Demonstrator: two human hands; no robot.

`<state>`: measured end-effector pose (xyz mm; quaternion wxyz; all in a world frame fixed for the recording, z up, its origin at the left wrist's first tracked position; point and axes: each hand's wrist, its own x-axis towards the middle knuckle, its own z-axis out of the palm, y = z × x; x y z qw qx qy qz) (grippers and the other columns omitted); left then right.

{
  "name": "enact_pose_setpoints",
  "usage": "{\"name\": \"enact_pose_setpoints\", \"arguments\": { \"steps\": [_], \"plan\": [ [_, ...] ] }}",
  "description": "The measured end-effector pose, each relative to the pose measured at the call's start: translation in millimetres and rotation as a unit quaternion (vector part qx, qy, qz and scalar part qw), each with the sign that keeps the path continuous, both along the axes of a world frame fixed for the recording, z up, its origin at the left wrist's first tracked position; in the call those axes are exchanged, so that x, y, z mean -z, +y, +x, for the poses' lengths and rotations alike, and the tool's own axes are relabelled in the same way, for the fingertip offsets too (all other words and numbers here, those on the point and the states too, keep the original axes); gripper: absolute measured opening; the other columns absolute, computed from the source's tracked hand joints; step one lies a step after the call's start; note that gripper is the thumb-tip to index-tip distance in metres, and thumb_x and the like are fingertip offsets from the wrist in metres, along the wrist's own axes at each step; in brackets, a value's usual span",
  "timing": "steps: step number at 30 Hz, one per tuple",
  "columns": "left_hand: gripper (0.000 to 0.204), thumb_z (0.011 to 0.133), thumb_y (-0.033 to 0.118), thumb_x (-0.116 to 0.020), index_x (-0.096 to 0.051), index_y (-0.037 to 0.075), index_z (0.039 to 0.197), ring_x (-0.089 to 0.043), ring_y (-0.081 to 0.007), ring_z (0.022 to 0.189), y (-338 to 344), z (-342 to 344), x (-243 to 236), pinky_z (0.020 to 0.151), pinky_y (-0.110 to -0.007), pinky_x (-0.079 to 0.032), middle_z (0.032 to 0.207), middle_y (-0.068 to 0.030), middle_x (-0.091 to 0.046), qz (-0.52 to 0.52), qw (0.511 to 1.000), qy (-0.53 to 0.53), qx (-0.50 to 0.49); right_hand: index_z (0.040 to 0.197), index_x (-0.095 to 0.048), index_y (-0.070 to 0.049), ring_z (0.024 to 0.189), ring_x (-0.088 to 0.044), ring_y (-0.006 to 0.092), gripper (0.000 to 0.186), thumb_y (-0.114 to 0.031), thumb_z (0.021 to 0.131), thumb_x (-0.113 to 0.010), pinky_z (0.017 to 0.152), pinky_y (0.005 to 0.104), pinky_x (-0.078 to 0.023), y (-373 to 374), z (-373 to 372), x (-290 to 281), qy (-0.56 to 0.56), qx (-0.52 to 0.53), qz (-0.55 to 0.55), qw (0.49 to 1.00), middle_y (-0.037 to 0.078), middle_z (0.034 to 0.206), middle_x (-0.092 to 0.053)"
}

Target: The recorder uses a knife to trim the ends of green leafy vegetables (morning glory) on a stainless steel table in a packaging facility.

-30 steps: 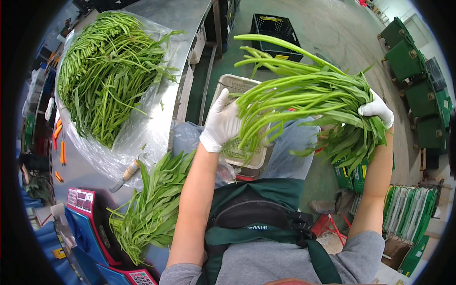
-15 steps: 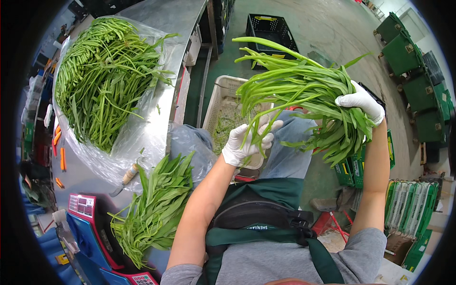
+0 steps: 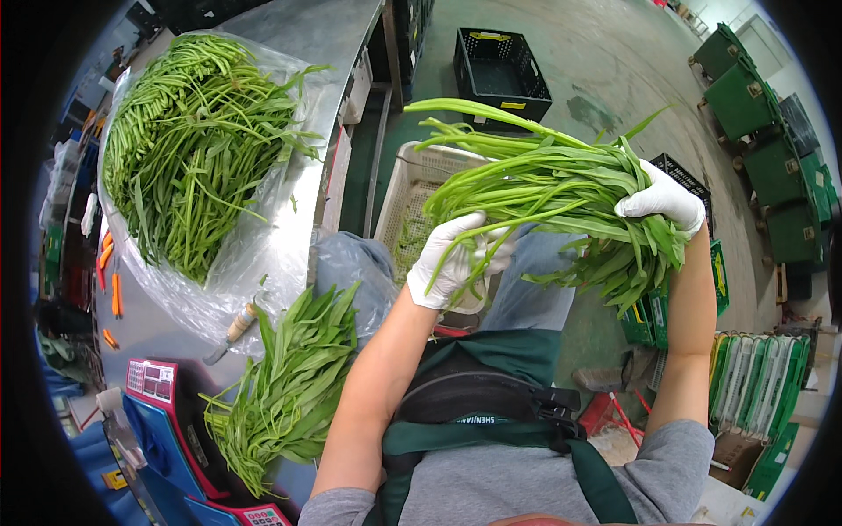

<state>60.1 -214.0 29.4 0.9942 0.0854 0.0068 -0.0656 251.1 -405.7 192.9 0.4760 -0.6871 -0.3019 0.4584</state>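
Note:
A bunch of water spinach hangs in the air in front of me, stems toward the left and leaves toward the right. My right hand, in a white glove, is closed round its leafy end. My left hand, also gloved, curls its fingers round a few drooping stems at the bunch's lower left; leaves partly cover those fingers. A large heap of water spinach rests on clear plastic sheeting on the metal table. Nearer to me lies a smaller leafy pile.
Below the bunch stands a white crate holding green scraps. A wooden-handled knife lies on the metal table. Pink-and-blue scales stand at lower left. A black crate sits on the floor ahead; green bins line the right.
The bunch has moved slightly left and down with my right hand. My left hand has moved up a little, its fingers curling in among the hanging stems.

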Motion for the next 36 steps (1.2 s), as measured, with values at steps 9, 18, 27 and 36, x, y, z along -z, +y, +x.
{"name": "enact_pose_setpoints", "arguments": {
  "steps": [9,18,27,36],
  "plan": [
    [0.023,0.097,0.030,-0.041,-0.050,0.012,0.086,-0.022,-0.0038,0.039,18.7,-3.5,22.8,0.039,-0.021,-0.018,0.052,0.0105,-0.025,-0.101,0.987,-0.102,0.071,0.132,-0.042,0.002,0.106,-0.054,0.0160,0.070,-0.005,0.069,-0.073,0.094,0.0325,-0.043,-10.8,9.4,-1.9,0.045,0.048,-0.017,0.998,0.010,0.120,-0.056],
    [0.030,0.095,0.038,-0.046,-0.052,0.009,0.100,-0.047,-0.0140,0.071,62.1,4.0,106.5,0.060,-0.028,-0.040,0.082,-0.0024,-0.050,0.124,0.939,0.243,-0.211,0.126,-0.048,0.004,0.093,-0.058,0.0113,0.063,-0.011,0.070,-0.073,0.084,0.0270,-0.047,-23.0,23.0,-13.0,0.002,0.041,-0.034,0.999,0.008,0.106,-0.063],
    [0.126,0.053,0.055,-0.080,-0.013,0.004,0.147,-0.006,-0.0449,0.140,-23.3,12.5,-72.2,0.110,-0.060,0.000,0.150,-0.0268,-0.010,0.867,0.245,-0.096,-0.423,0.109,-0.061,0.001,0.080,-0.058,0.0107,0.045,-0.031,0.079,-0.071,0.072,0.0253,-0.048,20.8,-11.1,-27.6,-0.143,-0.139,-0.185,0.962,0.005,0.091,-0.066],
    [0.078,0.064,0.014,-0.076,-0.044,0.005,0.135,-0.063,-0.0246,0.083,-15.6,33.1,-74.3,0.093,-0.036,-0.044,0.083,-0.0094,-0.065,0.803,0.435,-0.140,-0.382,0.115,-0.059,0.000,0.090,-0.060,0.0116,0.044,-0.030,0.084,-0.069,0.081,0.0299,-0.050,46.3,-21.3,-41.6,0.156,-0.134,-0.198,0.958,0.007,0.106,-0.065]
  ]
}}
